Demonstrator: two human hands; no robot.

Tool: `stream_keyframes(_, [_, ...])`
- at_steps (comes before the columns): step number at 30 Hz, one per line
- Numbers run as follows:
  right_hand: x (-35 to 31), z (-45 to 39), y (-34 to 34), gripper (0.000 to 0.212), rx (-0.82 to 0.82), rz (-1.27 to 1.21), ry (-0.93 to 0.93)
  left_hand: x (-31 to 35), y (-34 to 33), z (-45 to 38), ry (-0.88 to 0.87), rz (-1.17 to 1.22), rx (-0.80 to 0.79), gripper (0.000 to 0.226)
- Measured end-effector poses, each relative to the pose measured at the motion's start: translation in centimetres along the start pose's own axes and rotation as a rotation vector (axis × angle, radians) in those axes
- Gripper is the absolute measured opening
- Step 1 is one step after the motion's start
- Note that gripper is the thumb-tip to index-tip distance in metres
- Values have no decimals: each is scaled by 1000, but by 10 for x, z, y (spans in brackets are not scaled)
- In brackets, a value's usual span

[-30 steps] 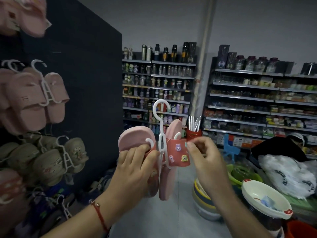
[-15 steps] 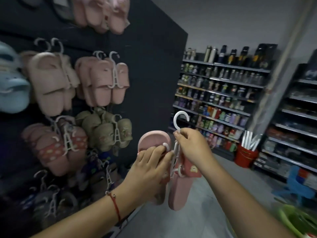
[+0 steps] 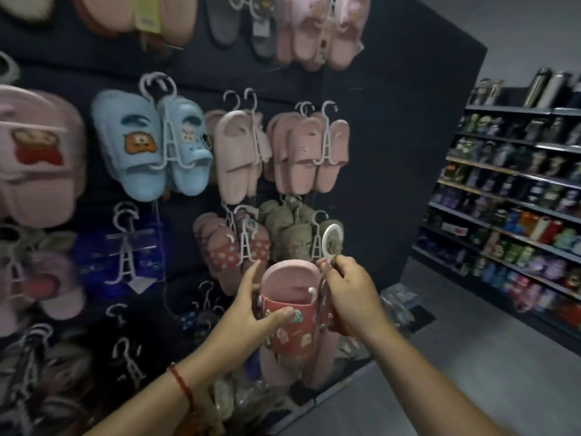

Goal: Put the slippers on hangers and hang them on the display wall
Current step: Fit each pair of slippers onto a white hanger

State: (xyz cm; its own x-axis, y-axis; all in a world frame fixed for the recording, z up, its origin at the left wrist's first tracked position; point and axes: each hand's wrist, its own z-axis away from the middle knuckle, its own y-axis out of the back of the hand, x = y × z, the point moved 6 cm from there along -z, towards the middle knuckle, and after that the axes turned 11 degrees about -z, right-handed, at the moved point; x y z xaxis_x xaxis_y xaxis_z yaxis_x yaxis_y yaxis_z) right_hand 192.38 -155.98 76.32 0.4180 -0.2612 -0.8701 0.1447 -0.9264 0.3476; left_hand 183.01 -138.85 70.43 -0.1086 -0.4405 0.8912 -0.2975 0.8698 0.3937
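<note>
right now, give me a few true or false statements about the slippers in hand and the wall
1. The left hand grips the pink slippers by the strap. True.
2. The right hand hangs empty. False: it pinches the white hanger below its hook.
3. The hanger's hook is already on the display wall. False: it is held in front of the wall, not yet hung.
4. A light blue pair hangs on the wall. True.
5. Shelves of bottles stand to the right. True.

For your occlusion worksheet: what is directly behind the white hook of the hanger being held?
Behind the hook hang olive-grey slippers on the dark display wall. The right hand covers the hanger's stem below.
</note>
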Motion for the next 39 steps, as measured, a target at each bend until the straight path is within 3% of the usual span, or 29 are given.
stream_keyframes(4, [5, -19, -51, 20, -66, -64, -40, -28, 21, -8, 23, 4, 19, 75])
stream_keyframes(12, [42, -74, -127, 24, -160, -40, -125, -84, 42, -49, 150, -138, 63, 64])
stream_keyframes(14, [52, -90, -138, 25, -171, -33, -145, -99, 42, -62, 180, -180, 84, 72])
stream_keyframes(17, [65, -115, -153, 25, -197, -52, -182, -112, 36, -84, 220, -372, 99, 111])
stream_keyframes(19, [74, -135, -161, 24, -211, -64, -198, -118, 33, -98, 246, -444, 137, 123])
stream_keyframes(25, [89, -190, -189, 24, -305, -83, -169, -139, 32, -142, 354, -532, 247, 120])
stream_keyframes(31, [118, -221, -213, 32, -388, -165, -275, -167, 30, -172, 445, -523, 275, 114])
stream_keyframes(34, [131, -231, -222, 28, -366, -185, -266, -182, 33, -182, 437, -428, 299, 113])
stream_keyframes(39, [139, -233, -224, 24, -263, -180, -241, -202, 35, -193, 448, -354, 298, 131])
